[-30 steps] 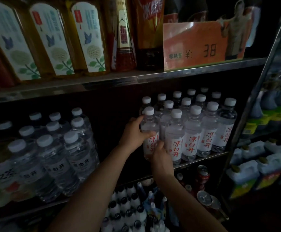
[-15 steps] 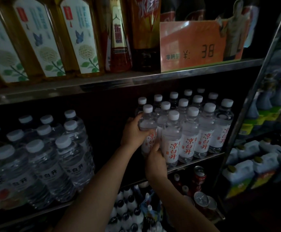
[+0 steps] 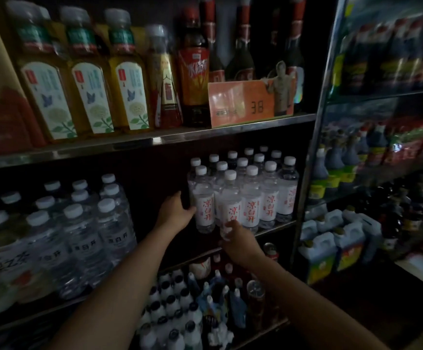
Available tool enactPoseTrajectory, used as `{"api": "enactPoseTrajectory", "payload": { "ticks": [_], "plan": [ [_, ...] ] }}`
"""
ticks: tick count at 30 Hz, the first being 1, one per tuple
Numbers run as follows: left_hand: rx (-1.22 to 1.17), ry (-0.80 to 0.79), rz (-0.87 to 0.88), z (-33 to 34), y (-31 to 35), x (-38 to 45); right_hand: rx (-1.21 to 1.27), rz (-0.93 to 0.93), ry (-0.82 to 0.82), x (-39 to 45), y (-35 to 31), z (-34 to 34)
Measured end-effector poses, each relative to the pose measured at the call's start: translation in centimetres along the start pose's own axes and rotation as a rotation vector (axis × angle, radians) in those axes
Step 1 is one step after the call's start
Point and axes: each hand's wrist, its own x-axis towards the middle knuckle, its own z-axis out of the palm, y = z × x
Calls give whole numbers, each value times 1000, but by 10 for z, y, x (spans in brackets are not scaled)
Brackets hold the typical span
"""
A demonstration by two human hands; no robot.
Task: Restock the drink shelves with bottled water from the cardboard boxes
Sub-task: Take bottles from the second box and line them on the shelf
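Several small water bottles (image 3: 250, 198) with white caps and red lettering stand in rows at the right of the middle shelf (image 3: 276, 227). My left hand (image 3: 174, 210) grips the side of the leftmost front bottle (image 3: 204, 205). My right hand (image 3: 239, 242) holds the base of the bottle next to it (image 3: 230, 200), at the shelf's front edge. Larger water bottles (image 3: 79, 228) fill the left of the same shelf. No cardboard box is in view.
A dark gap separates the two water groups. The upper shelf (image 3: 142, 142) carries tea and dark bottles and an orange price card (image 3: 240, 102). Below are white-capped bottles (image 3: 175, 306) and cans (image 3: 269, 250). A metal upright (image 3: 314, 147) divides off shelves of jugs (image 3: 331, 246).
The camera tilted up, showing more of the top shelf. My left hand slid lower on the leftmost bottle, and my right hand dropped to the base of the neighbouring bottle.
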Motion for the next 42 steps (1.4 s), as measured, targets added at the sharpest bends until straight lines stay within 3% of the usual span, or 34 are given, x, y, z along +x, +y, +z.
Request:
{"api": "enactPoseTrajectory", "payload": {
  "ticks": [10,21,33,42],
  "plan": [
    [142,-150,151,-4,16,-131,-83,6,156,-107,5,-51],
    [295,-249,293,53,45,-236,-263,136,237,-233,63,-86],
    [109,-377,381,220,103,-425,-316,396,85,-439,244,-120],
    [43,-656,413,373,82,-511,-137,656,38,-541,376,-71]
  ]
}}
